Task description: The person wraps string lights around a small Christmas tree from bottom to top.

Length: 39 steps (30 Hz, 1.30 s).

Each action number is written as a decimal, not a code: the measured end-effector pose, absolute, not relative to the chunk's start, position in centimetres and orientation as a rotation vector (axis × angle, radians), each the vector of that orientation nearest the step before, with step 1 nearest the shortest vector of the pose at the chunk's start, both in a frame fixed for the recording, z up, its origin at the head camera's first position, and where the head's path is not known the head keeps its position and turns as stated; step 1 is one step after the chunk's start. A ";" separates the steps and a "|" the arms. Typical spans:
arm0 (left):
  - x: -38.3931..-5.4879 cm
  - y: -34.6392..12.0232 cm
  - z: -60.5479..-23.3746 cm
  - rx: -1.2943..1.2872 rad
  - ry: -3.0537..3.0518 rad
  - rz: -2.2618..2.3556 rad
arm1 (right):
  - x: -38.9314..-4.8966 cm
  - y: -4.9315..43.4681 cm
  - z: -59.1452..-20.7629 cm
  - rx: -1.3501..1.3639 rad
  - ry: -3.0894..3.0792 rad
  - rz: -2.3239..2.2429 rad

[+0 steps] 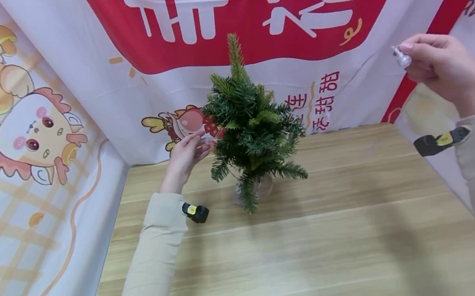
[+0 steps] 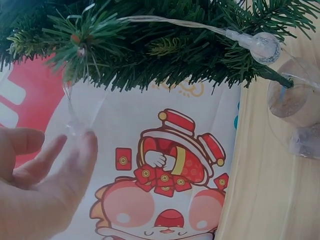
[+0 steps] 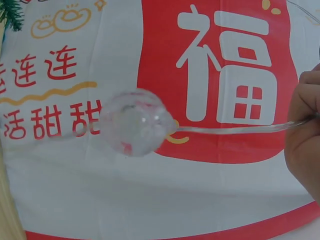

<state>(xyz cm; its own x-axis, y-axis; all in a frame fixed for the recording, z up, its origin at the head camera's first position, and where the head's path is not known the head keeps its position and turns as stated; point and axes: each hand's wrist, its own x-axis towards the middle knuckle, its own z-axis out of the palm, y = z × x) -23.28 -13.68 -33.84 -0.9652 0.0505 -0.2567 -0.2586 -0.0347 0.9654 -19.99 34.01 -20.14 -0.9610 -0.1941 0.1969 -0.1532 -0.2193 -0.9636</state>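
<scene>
Heads up: your right hand is pinching the light string well out from the tree it's draped on; your left hand has its fingers apart by a dangling bulb. Yank and you'd probably strip it loose or topple everything.

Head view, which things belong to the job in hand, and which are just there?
Job: tree; bulb string, pinched by the right hand; left hand, beside the tree.
Just there: table; printed cloth; wrist cameras.
</scene>
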 end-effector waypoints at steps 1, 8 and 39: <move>-23.2 -13.7 -33.7 -0.224 2.042 2.091 | -19.8 34.0 -20.1 -0.429 1.949 -2.378; -22.3 -13.9 -32.5 -0.204 2.113 2.113 | -18.9 34.0 -20.2 -0.513 2.037 -2.189; -14.3 -8.4 -23.7 0.350 2.053 2.481 | -15.6 27.3 -18.9 -1.049 2.158 -1.682</move>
